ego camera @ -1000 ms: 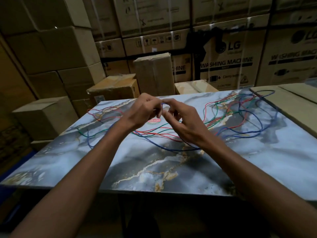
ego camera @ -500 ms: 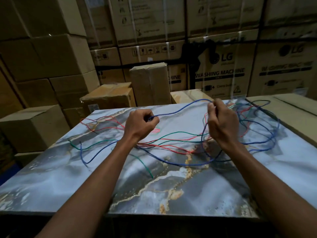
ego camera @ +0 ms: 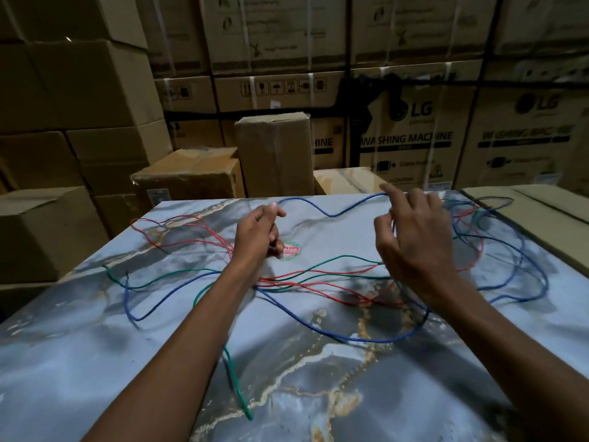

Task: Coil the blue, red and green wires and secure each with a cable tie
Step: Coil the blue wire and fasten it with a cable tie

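Head view looks down over a marbled blue-grey tabletop (ego camera: 318, 393) strewn with loose wires. The left hand (ego camera: 259, 232) is raised over the middle of the table, its fingers curled; thumb and forefinger pinch the blue wire (ego camera: 334, 214) near the fingertips. From that pinch the blue wire runs in a shallow wave through the air to the right hand (ego camera: 414, 237), which is raised at about the same height, well apart from the left. The right hand's fingers are loosely bent and spread, with the forefinger hooked over the wire and a strand passing down beside the thumb; whether it grips firmly cannot be told. Below the hands the blue wire sweeps in a wide loop across the table's near centre and rises again at the right, where more blue loops lie tangled by the far right edge.

The red wire (ego camera: 191, 240) lies uncoiled, with loops at the far left and strands crossing the middle under the left wrist. The green wire (ego camera: 344, 257) also lies loose, winding from the left side through the centre, with one end trailing to the near edge. A round red and green sticker (ego camera: 290, 250) sits on the table just beside the left hand.

Stacked cardboard boxes (ego camera: 79, 90) stand behind and to the left, some printed with LG washing machine labels.
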### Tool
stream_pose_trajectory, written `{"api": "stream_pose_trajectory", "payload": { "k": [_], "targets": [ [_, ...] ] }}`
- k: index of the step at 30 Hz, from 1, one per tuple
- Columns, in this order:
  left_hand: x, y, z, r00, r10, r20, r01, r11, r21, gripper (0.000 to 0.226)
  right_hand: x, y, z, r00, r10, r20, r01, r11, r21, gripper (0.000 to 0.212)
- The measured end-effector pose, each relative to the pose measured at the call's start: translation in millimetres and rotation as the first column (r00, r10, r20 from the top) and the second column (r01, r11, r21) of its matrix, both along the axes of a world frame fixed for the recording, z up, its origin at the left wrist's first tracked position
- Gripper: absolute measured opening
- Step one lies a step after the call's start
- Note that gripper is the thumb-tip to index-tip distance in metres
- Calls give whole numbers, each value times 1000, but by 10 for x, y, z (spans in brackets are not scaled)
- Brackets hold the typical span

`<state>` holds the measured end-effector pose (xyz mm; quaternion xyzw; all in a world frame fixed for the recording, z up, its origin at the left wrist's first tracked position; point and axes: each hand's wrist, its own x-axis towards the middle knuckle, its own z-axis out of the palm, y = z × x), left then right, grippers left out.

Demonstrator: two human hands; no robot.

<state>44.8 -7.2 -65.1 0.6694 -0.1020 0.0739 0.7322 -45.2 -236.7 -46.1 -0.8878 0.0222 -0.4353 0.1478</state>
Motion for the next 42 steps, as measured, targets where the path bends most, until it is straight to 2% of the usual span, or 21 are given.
{"api": "stream_pose_trajectory", "payload": {
  "k": [4, 7, 9, 11, 14, 16, 18, 21, 23, 24, 27, 29, 34, 38, 40, 42],
  "targets": [
    [-27, -48, -16, 995, 77, -60, -81, 994, -71, 31, 91, 40, 244, 996, 72, -44, -68, 995, 79, 65],
    [-29, -117, -35, 986, 115, -123, -129, 985, -116, 31, 147, 208, 314, 993, 33, -114, -42, 996, -81, 53],
    [-44, -134, -18, 986, 79, -146, -98, 987, -129, 27, 166, 339, 266, 993, 37, -112, -59, 977, -203, 47],
    [-85, -148, -1, 987, 6, -160, -27, 991, -130, 27, 186, 416, 154, 992, 62, -111, -88, 965, -246, 41],
    [-156, -177, 9, 975, -140, -172, 106, 976, -192, 31, 209, 459, -25, 980, 53, -191, -101, 963, -249, 42],
    [-197, -207, 14, 949, -262, -177, 209, 940, -270, 35, 233, 442, -119, 977, 35, -210, -95, 954, -284, 42],
    [-248, -236, 31, 906, -388, -170, 317, 887, -337, 39, 273, 405, -157, 972, 99, -211, -155, 951, -268, 42],
    [-344, -268, 105, 810, -574, -123, 483, 770, -416, 41, 327, 381, -183, 945, 302, -127, -316, 942, -112, 49],
    [-410, -293, 156, 754, -651, -87, 563, 709, -425, 42, 345, 380, -190, 930, 357, -90, -363, 931, -49, 54],
    [-443, -308, 179, 726, -684, -77, 598, 682, -420, 42, 354, 372, -188, 925, 374, -70, -377, 925, -37, 53],
    [-520, -345, 218, 656, -749, -96, 661, 630, -408, 44, 404, 332, -202, 940, 341, 8, -337, 932, -136, 37],
    [-522, -349, 212, 639, -758, -129, 667, 630, -399, 45, 413, 300, -200, 941, 337, 22, -333, 937, -102, 29],
    [-499, -328, 210, 625, -775, -96, 644, 580, -499, 38, 381, 273, -205, 931, 343, -123, -340, 939, 45, 25],
    [-520, -347, 271, 713, -700, -47, 549, 598, -584, 46, 344, 233, -240, 874, 440, -208, -421, 898, 131, 30],
    [-514, -351, 286, 754, -655, -49, 495, 616, -613, 52, 299, 243, -252, 859, 423, -289, -417, 905, 85, 29],
    [-490, -334, 279, 789, -612, -60, 446, 637, -628, 55, 253, 286, -259, 861, 363, -356, -400, 916, -33, 27]
  ]
}}
